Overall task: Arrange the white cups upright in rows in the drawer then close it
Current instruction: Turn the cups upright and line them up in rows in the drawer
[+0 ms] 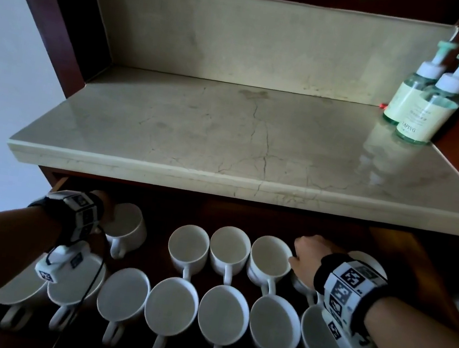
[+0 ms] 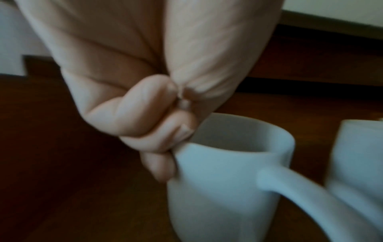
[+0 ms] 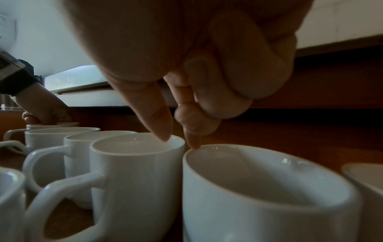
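Cracked beige marble counter (image 1: 228, 132) fills the upper field of the head view, set in a dark red-brown wooden cabinet (image 1: 50, 28).

Open dark wooden drawer (image 1: 407, 254) lies below the counter edge, at 6 o'clock from it.

White ceramic handled cups sit upright in two rows inside. Front row (image 1: 223, 319): mouths up, handles toward 6 o'clock, rims nearly touching. Back row (image 1: 229, 249): three cups close together at centre, a gap at their 9 o'clock, then a lone cup (image 1: 126, 225).

Two clear green pump bottles with pale labels (image 1: 421, 98) stand at 2 o'clock on the counter, touching each other.

Left hand (image 2: 145, 101): fingers curled tight, pinching the lone cup's rim (image 2: 238, 147) at the drawer's 10 o'clock. Cup looks slightly tilted; image blurred.

Right hand (image 1: 309, 258): at 3 o'clock of the back trio. Wrist view shows thumb tip on the rim of one cup (image 3: 136, 163), a fingertip (image 3: 193, 142) on the rim of its neighbour (image 3: 269, 188); other fingers loosely curled. Neither cup gripped.
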Demonstrator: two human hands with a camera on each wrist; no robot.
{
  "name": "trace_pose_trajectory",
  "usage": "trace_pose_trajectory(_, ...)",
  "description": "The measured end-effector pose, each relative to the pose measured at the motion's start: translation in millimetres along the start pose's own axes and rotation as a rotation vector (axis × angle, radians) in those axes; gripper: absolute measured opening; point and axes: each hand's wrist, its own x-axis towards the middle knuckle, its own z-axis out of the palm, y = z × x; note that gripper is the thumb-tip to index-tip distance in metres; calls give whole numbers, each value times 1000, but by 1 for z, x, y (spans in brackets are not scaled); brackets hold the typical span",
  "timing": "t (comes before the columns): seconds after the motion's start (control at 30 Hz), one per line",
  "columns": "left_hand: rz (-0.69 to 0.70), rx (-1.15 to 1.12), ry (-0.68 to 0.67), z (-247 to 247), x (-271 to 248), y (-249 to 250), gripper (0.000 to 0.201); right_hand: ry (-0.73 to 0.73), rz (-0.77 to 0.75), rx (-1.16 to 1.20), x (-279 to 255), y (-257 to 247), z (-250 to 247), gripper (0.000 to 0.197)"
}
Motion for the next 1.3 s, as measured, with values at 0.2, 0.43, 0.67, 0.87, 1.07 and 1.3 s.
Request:
trace_pose_trajectory(0.2, 194, 48, 54, -4, -8, 27, 49, 4, 16, 29, 3, 0, 0, 21)
trace_pose_trajectory(0.43, 234, 29, 131, 3, -14, 37, 45, -14, 11, 43, 3, -1, 3, 14)
trace_pose_trajectory(0.67, 211, -51, 177, 5, -13, 30, 45, -30, 93, 114, 16, -3, 11, 34)
trace_pose_trajectory(0.87, 280, -145, 314, -2, -40, 47, 38, -55, 93, 148, 19, -4, 14, 30)
trace_pose_trajectory(1.07, 445, -230, 305, -10, -72, 88, 35, -94, 82, 175, 16, 6, 13, 39)
trace_pose_trajectory(1.3, 635, -286, 343, -41, -95, 167, 31, -51, 103, 139, 6, 34, 5, 30)
